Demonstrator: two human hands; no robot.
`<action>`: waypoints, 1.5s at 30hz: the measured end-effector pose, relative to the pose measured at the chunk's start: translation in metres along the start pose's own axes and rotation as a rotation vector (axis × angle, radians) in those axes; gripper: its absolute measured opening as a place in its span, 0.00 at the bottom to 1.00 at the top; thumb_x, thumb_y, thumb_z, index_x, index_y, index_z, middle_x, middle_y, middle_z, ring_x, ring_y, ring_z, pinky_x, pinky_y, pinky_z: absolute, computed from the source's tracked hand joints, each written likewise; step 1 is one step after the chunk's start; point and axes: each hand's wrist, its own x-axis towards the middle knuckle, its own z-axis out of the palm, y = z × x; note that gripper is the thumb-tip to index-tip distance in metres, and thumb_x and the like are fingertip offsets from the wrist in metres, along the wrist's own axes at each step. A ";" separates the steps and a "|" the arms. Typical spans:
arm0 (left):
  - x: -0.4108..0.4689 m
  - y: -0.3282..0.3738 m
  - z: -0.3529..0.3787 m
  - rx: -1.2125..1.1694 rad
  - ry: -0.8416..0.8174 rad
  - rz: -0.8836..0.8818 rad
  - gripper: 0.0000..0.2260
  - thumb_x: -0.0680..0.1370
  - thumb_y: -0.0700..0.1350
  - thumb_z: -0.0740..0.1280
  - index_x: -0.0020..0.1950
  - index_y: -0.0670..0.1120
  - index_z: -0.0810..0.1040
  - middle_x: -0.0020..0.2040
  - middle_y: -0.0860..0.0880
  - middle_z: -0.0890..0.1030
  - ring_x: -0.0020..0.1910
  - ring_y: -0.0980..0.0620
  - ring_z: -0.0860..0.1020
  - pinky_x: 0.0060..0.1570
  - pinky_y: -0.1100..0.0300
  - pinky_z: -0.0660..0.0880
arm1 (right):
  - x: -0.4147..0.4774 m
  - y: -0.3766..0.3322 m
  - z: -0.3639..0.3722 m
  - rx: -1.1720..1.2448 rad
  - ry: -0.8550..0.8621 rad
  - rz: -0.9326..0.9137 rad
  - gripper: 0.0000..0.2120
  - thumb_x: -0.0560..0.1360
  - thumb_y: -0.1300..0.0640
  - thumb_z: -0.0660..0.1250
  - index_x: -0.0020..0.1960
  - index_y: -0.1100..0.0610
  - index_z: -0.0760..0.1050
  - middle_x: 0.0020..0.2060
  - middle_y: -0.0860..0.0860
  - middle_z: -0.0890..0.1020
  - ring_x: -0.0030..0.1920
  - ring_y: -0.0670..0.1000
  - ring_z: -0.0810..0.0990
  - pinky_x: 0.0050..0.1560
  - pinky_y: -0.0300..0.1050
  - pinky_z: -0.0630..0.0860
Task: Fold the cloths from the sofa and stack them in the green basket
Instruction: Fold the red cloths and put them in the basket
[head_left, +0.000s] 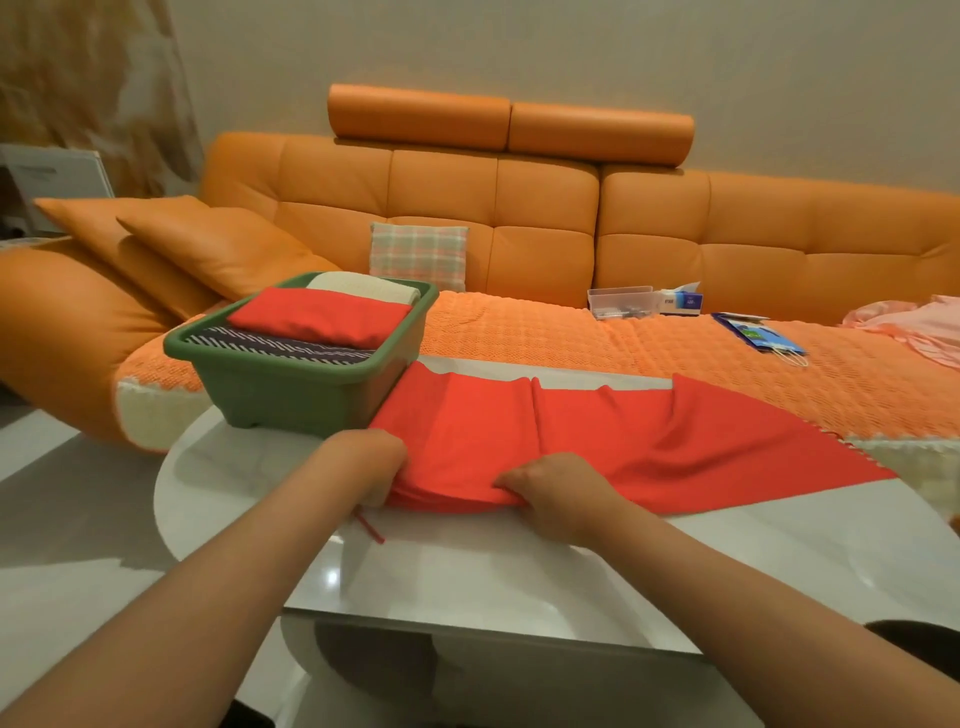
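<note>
A red cloth (623, 436) lies spread across the white table (519, 566), its right corner reaching toward the sofa. My left hand (371, 465) grips the cloth's near left edge. My right hand (556, 491) pinches the near edge a little further right, where the fabric bunches in folds. The green basket (291, 384) stands on the table's far left. It holds a folded red cloth (322, 317), a dark striped cloth (275, 343) beneath it and a cream cloth (363, 288) behind.
The orange sofa (545, 208) runs behind the table, covered by an orange knitted throw (727, 358). On it lie a plaid cushion (418, 254), a clear plastic box (621, 301), a tissue box (683, 300), a blue bag (758, 332) and a pink cloth (919, 327).
</note>
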 end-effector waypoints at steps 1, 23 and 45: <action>-0.005 -0.005 -0.003 0.043 -0.036 -0.015 0.13 0.71 0.44 0.74 0.54 0.49 0.77 0.51 0.49 0.80 0.42 0.48 0.79 0.41 0.58 0.77 | 0.002 -0.007 -0.001 0.032 0.032 -0.034 0.19 0.71 0.55 0.62 0.61 0.49 0.80 0.52 0.49 0.85 0.52 0.57 0.82 0.47 0.50 0.78; 0.048 0.203 -0.023 -0.227 0.484 0.652 0.12 0.74 0.54 0.70 0.55 0.50 0.78 0.50 0.52 0.77 0.48 0.53 0.75 0.47 0.56 0.73 | -0.148 0.162 -0.016 0.164 -0.209 0.473 0.12 0.74 0.54 0.66 0.56 0.49 0.81 0.51 0.49 0.76 0.53 0.52 0.77 0.46 0.43 0.70; 0.094 0.258 -0.027 -0.421 0.681 0.717 0.07 0.77 0.41 0.64 0.53 0.47 0.79 0.47 0.50 0.79 0.46 0.54 0.74 0.52 0.56 0.72 | -0.144 0.207 0.004 0.278 -0.054 0.646 0.16 0.81 0.55 0.57 0.67 0.53 0.73 0.64 0.56 0.74 0.66 0.57 0.73 0.66 0.50 0.69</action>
